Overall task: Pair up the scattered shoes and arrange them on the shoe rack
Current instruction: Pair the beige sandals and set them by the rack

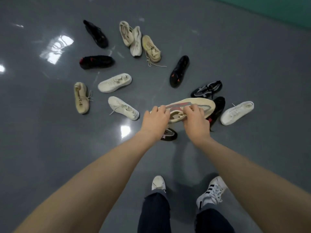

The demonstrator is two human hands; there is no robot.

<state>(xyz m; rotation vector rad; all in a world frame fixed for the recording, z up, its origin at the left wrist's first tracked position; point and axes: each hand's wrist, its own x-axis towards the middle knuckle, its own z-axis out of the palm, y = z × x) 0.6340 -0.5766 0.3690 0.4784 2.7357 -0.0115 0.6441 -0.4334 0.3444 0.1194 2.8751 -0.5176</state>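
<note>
Both hands hold a beige knit sneaker with a red and grey side stripe [200,105] above the floor. My left hand [155,122] grips its heel end, and my right hand [196,121] grips its collar. Several loose shoes lie scattered on the grey floor: black ones [96,33] [96,62] [179,71], white ones [115,82] [123,107] [236,112], tan ones [81,97] [151,48], and a black and grey one [207,89]. A dark shoe [170,134] shows partly under my left wrist. No shoe rack is in view.
My own feet in white sneakers [158,183] [212,190] stand at the bottom of the view. The shiny grey floor [50,132] reflects ceiling lights. A green floor area [277,9] begins at the top right.
</note>
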